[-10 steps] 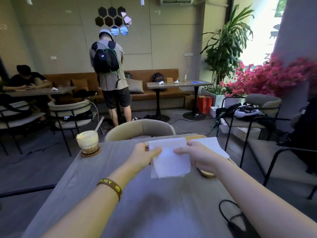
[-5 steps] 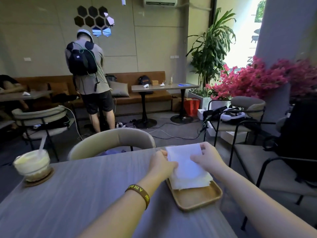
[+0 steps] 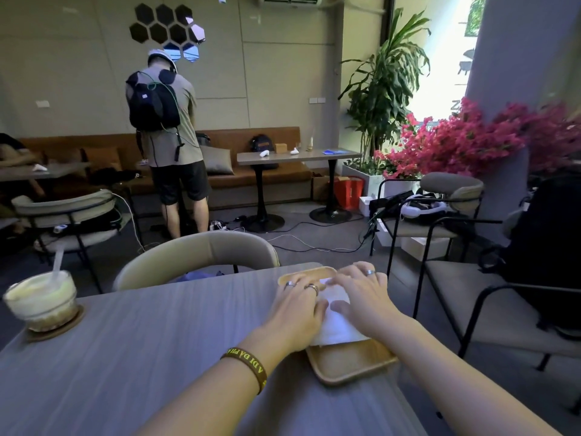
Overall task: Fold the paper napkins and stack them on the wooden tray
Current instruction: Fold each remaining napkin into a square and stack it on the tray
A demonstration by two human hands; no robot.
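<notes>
Two hands down flat: my left hand (image 3: 298, 309) and right hand (image 3: 361, 297), fingers spread, press the folded napkins (image 3: 337, 327) under my palms on the wooden tray (image 3: 352, 368); likely light, soft and easily torn, so pinch edges gently.

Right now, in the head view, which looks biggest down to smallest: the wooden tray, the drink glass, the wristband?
1. wooden tray, partly covered
2. drink glass
3. wristband, smallest though nearest the camera

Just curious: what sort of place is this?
Probably a café: a long brown bench seat along the wall, a small grey pedestal table, and a creamy drink in a glass.
</notes>
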